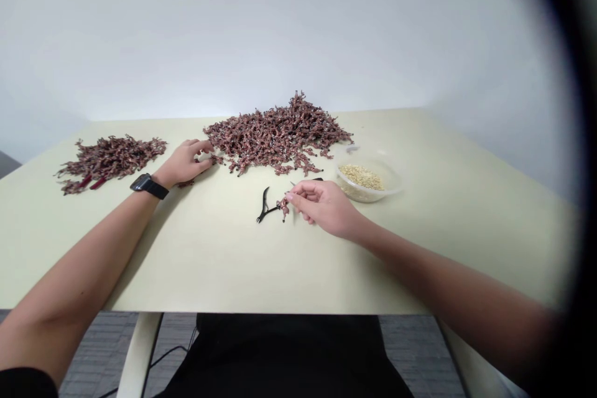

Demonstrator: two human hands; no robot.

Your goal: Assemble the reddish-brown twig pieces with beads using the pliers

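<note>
Far left of the frame there's a smaller pile of little brown figures with a couple of dark red bits at its front. Next along, the left hand, black watch on the wrist, is about half open, thumb apart from the fingers, right at the left edge of the big pile in the upper middle. Can't tell if the fingertips actually touch a piece. Center of the frame, black nippers lie on the pale table. Just right of them, a single figure is pinched between thumb and finger of the right hand, other fingers curled in. Right of center, beyond that hand, sits a clear plastic bowl with yellowish bits inside.
</note>
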